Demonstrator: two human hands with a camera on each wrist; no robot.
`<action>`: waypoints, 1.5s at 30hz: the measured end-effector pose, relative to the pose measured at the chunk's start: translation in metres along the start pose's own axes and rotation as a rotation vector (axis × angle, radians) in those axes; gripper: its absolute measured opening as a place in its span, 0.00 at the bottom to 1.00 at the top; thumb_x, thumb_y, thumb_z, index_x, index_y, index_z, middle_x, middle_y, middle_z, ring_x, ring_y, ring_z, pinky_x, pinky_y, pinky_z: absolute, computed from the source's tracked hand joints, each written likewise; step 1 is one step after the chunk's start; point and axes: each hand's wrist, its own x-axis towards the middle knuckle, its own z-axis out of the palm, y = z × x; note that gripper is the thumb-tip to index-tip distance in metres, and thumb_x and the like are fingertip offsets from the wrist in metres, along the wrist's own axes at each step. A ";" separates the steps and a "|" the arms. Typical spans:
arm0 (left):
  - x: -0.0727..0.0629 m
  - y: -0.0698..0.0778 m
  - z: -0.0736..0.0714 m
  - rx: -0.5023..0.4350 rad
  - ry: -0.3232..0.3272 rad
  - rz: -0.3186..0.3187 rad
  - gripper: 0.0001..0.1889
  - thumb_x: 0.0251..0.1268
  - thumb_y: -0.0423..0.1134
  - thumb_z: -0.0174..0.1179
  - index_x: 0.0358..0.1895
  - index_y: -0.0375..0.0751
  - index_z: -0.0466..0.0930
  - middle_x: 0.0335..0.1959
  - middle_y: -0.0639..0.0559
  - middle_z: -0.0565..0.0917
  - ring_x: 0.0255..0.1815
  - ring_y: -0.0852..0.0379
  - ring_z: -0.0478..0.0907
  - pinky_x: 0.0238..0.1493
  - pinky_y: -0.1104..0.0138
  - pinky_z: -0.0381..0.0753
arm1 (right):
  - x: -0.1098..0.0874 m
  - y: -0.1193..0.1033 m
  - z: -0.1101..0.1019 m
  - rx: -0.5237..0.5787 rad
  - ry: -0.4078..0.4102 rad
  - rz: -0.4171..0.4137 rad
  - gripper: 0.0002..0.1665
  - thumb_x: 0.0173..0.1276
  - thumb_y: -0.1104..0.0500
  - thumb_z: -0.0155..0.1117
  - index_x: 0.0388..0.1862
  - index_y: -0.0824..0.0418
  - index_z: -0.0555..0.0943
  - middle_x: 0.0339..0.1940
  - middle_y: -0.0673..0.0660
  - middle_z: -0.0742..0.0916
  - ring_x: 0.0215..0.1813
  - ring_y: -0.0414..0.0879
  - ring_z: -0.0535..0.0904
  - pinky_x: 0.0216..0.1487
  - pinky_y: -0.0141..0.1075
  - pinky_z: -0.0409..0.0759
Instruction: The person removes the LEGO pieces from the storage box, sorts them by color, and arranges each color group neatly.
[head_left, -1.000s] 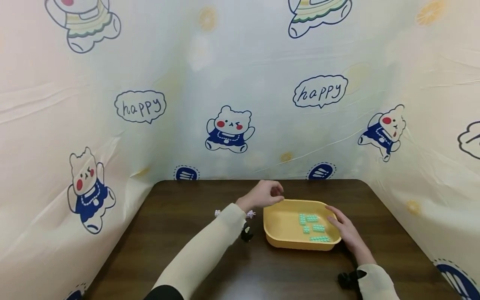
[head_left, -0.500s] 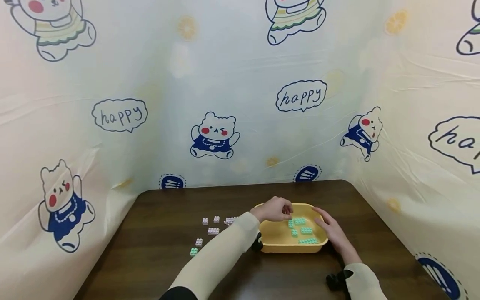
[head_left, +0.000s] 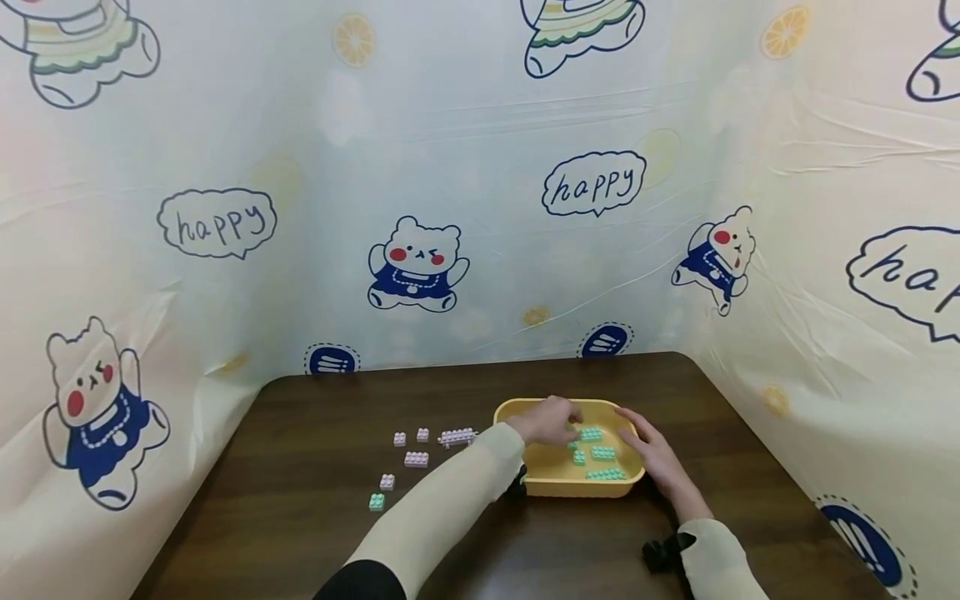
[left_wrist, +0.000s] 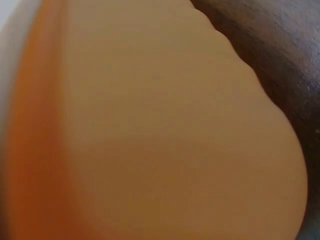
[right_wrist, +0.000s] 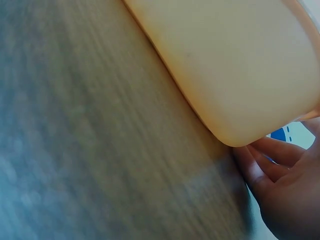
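Observation:
A yellow plastic bin (head_left: 547, 487) stands right of centre on the table in the head view, with several mint-green toy building bricks (head_left: 602, 452) on its floor. My left hand (head_left: 551, 419) reaches over its left side, fingers bent low beside the bricks and partly covering one. Whether those fingers hold a brick is hidden. At the bin's right end my right hand (head_left: 658, 458) grips the rim, thumb inside and fingers outside. The left wrist view is filled by the bin's wall (left_wrist: 175, 100). In the right wrist view, fingers (right_wrist: 260, 172) touch the bin's outer corner.
Left of the bin, several pale pink bricks (head_left: 416, 459) lie scattered on the dark wooden table (head_left: 315, 433), among them a longer pink piece (head_left: 457, 437). A single green brick (head_left: 377, 502) lies nearest the front. A printed curtain (head_left: 495, 167) encloses the back and sides.
My left hand has moved from above the bin's back left rim down inside, beside the green bricks. The right hand keeps its grip. The head view has turned right, revealing the loose bricks.

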 end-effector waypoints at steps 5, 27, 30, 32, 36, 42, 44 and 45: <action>0.000 -0.004 0.005 0.033 -0.021 -0.002 0.16 0.67 0.43 0.61 0.55 0.44 0.82 0.52 0.55 0.84 0.51 0.63 0.79 0.53 0.70 0.77 | 0.000 0.002 0.000 -0.001 0.012 0.005 0.30 0.77 0.47 0.50 0.75 0.50 0.61 0.79 0.62 0.57 0.77 0.62 0.50 0.73 0.62 0.49; 0.005 -0.008 0.024 0.060 0.059 -0.044 0.12 0.70 0.35 0.57 0.51 0.47 0.85 0.49 0.57 0.85 0.52 0.63 0.80 0.51 0.71 0.79 | -0.002 0.004 0.004 -0.006 0.027 -0.009 0.30 0.77 0.49 0.51 0.74 0.53 0.63 0.78 0.63 0.59 0.76 0.62 0.52 0.72 0.63 0.49; 0.004 -0.009 0.023 0.040 0.064 -0.059 0.12 0.71 0.34 0.54 0.51 0.47 0.85 0.48 0.57 0.86 0.51 0.63 0.80 0.51 0.71 0.79 | -0.002 0.002 0.002 -0.002 0.026 -0.014 0.30 0.77 0.49 0.51 0.74 0.53 0.63 0.78 0.63 0.59 0.76 0.62 0.52 0.73 0.62 0.49; 0.003 -0.009 0.021 0.018 0.063 -0.075 0.13 0.71 0.32 0.53 0.51 0.47 0.85 0.48 0.57 0.85 0.50 0.63 0.80 0.51 0.70 0.79 | -0.002 0.002 0.001 -0.002 0.020 -0.020 0.31 0.77 0.48 0.50 0.75 0.54 0.62 0.78 0.63 0.58 0.77 0.62 0.52 0.73 0.62 0.49; 0.002 -0.010 0.019 0.026 0.068 -0.070 0.15 0.68 0.28 0.54 0.51 0.47 0.85 0.48 0.57 0.85 0.49 0.63 0.80 0.52 0.70 0.79 | -0.002 0.001 0.000 -0.002 0.020 -0.018 0.31 0.77 0.48 0.50 0.75 0.53 0.62 0.78 0.63 0.58 0.76 0.61 0.52 0.73 0.61 0.49; 0.003 -0.015 0.021 0.073 0.085 -0.038 0.13 0.64 0.30 0.61 0.48 0.48 0.86 0.44 0.58 0.86 0.45 0.65 0.79 0.51 0.72 0.78 | -0.001 0.001 0.000 0.005 0.015 -0.012 0.31 0.77 0.48 0.50 0.75 0.53 0.61 0.78 0.63 0.58 0.76 0.60 0.53 0.73 0.60 0.51; 0.004 -0.016 0.020 0.068 0.086 -0.041 0.11 0.63 0.30 0.63 0.46 0.48 0.86 0.42 0.58 0.85 0.42 0.65 0.78 0.48 0.72 0.79 | -0.001 0.001 0.000 0.016 0.014 -0.011 0.31 0.77 0.48 0.50 0.75 0.53 0.61 0.79 0.63 0.58 0.77 0.60 0.52 0.73 0.59 0.50; 0.004 -0.016 0.021 0.068 0.087 -0.043 0.11 0.62 0.31 0.63 0.45 0.48 0.86 0.41 0.58 0.85 0.41 0.66 0.78 0.47 0.72 0.79 | -0.001 0.001 0.000 0.018 0.012 -0.012 0.31 0.77 0.49 0.50 0.76 0.53 0.60 0.79 0.63 0.57 0.77 0.60 0.52 0.73 0.59 0.50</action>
